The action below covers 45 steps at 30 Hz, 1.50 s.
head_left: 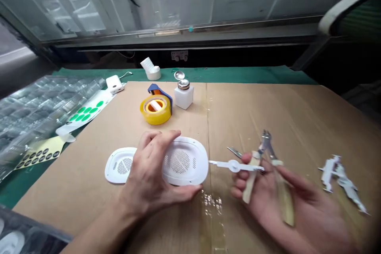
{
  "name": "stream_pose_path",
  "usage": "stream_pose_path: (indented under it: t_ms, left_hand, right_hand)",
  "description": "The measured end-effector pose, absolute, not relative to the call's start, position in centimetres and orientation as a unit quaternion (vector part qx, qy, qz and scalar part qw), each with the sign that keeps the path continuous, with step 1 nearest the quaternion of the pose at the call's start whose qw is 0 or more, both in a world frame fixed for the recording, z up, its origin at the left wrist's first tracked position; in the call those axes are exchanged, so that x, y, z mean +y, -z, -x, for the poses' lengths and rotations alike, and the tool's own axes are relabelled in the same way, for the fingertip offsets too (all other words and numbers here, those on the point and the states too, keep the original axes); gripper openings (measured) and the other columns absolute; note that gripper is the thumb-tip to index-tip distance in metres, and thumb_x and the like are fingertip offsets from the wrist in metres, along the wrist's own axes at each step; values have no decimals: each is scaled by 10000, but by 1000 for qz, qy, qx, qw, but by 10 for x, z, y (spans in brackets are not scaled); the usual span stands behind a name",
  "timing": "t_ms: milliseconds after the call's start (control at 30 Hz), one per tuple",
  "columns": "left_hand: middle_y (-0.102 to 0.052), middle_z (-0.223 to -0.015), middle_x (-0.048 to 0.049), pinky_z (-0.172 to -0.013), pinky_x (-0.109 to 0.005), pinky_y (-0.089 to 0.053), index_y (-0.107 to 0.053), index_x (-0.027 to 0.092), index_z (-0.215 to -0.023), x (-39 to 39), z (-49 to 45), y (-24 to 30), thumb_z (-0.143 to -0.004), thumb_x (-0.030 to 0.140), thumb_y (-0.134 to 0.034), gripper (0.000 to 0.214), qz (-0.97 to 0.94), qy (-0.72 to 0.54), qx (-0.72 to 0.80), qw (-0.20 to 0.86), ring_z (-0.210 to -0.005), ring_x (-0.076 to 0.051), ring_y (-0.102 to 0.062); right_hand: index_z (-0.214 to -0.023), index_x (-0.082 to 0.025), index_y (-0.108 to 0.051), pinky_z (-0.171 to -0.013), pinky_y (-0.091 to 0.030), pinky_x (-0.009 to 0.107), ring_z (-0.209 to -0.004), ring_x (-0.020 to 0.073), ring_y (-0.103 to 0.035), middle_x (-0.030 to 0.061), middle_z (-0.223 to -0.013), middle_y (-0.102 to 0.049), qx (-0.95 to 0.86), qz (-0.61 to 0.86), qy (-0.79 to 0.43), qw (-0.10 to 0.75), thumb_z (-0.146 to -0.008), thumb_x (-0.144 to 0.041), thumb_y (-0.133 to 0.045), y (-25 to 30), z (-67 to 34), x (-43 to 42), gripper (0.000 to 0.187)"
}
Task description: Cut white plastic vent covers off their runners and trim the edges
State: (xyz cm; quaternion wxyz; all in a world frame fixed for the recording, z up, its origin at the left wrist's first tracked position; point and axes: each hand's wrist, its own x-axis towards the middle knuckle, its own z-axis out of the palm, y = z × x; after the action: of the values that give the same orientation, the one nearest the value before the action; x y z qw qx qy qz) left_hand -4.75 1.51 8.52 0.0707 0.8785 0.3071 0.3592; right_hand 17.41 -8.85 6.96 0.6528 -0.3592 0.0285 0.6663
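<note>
Through my head camera, my left hand (pixel 149 170) grips a white vented oval cover (pixel 184 160) near the middle of the cardboard surface (pixel 244 127), thumb along its near edge. My right hand (pixel 268 194) closes around wood-handled nippers (pixel 266 147), a white plastic runner (pixel 235 165) lying across my fingers. A second vented cover (pixel 120 164) lies just left; what look like trimmed white scraps (pixel 339 178) sit toward the right edge. Near the far edge, a white bottle (pixel 183 97) hides its contents beside yellow tape (pixel 155 109); clear plastic trays (pixel 35 115) heap beyond the left edge.

Head-worn view — forward and down (close)
</note>
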Motion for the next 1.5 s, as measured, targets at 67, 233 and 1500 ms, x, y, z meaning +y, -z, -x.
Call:
stream_pose_path:
  t_ms: [67, 233, 1500]
  left_hand:
    - [-636, -1178, -127, -881, -372, -525, -477, 115, -1302, 17, 53, -84, -632, 484, -838, 846, -875, -371, 302, 73, -1027, -245, -555]
    - [-653, -1179, -162, -914, -375, -517, -453, 74, -1296, 20, 56, -87, -659, 554, -830, 882, -875, -404, 261, 50, -1018, -227, -590]
    - [-598, -1244, -99, -817, -362, -636, -524, 225, -1298, 6, 40, -72, -623, 280, -828, 743, -825, -341, 321, 317, -1091, -253, -619]
  right_hand:
    - [-975, -214, -674, -675, -632, 398, -794, 224, -639, 27, -886, -630, 13, 376, -657, 654, -685, -340, -808, -62, -178, -89, 343]
    - [-975, -274, -633, -709, -651, 418, -833, 208, -660, -14, -1100, -634, -27, 395, -644, 655, -802, -225, -711, -38, -186, -95, 196]
    - [-843, -235, -610, -571, -447, 285, -631, 170, -489, 42, -744, -581, -446, 564, -593, 364, -890, -804, -308, -76, -153, -121, 645]
